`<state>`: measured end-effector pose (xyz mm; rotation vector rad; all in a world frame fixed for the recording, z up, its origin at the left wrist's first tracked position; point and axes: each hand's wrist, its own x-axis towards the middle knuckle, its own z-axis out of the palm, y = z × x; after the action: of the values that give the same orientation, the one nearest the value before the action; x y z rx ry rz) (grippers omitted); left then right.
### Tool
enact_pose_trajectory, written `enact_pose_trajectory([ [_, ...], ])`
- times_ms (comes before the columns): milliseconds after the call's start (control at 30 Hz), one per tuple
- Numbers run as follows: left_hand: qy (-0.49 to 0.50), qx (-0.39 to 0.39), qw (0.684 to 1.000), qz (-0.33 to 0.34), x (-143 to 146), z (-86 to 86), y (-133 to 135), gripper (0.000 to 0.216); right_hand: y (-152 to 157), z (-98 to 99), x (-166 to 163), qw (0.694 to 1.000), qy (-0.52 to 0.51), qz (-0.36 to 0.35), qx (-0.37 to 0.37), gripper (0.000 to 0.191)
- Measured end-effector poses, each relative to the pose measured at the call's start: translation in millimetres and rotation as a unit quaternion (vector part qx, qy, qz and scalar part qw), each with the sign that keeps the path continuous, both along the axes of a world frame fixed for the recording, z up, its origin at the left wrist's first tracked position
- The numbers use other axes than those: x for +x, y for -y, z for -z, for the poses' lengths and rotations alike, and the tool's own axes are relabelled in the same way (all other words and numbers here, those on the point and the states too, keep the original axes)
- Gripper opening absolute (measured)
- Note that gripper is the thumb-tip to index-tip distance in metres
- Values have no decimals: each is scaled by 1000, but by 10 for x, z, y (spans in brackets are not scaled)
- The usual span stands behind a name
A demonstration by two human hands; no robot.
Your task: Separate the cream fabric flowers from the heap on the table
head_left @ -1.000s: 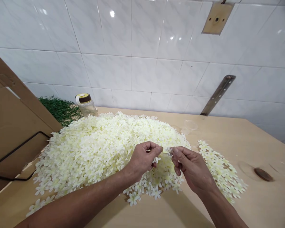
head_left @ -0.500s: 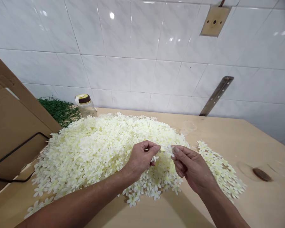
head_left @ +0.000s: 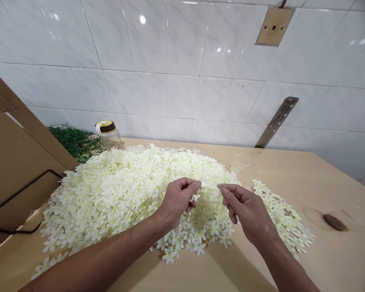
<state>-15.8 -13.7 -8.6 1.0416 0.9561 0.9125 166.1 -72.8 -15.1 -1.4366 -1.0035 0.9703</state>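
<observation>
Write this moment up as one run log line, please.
left hand: holding white flower | right hand: fingertips close together, grip unclear | flower pile: on table | bottle: behind pile

Flower (head_left: 195,198) in L hand (head_left: 177,199), ctr, partly hidden; whatever's at R hand's (head_left: 247,209) pinch, too small to tell. Cardboard (head_left: 21,154), far L, cut off; btl (head_left: 111,140) base hidden behind flower pile (head_left: 121,190).

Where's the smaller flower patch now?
In the head view, the smaller flower patch lies on the table, right of the big flower pile and just beside the right hand.
</observation>
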Motion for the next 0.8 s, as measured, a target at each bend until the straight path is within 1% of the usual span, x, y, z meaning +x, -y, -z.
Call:
enact_pose_trajectory([
  [67,-1,-2,1000,11,13,8,32,36,2,16,-1,997,72,19,-1,55],
  [133,-6,-6,1000,14,27,16,63,38,9,24,-10,994,102,22,13,57],
  [233,-26,-9,999,22,48,32,107,38,27,14,-46,996,88,-8,22,53],
  [333,-40,2,999,33,65,55,151,36,42,-6,-100,996,70,-47,0,49],
  [433,-40,6,998,37,72,70,184,35,46,-11,-138,996,65,-57,-11,45],
  [500,-42,6,998,42,72,73,195,35,45,-9,-142,996,68,-59,-17,45],
  [600,-36,0,998,59,71,72,198,36,49,-13,-126,994,73,-83,-23,44],
  [700,-14,-9,996,84,68,73,192,37,57,-19,-107,991,79,-104,-12,47],
  [800,-6,-9,995,96,66,79,185,37,59,-16,-102,989,106,-102,-3,51],
])
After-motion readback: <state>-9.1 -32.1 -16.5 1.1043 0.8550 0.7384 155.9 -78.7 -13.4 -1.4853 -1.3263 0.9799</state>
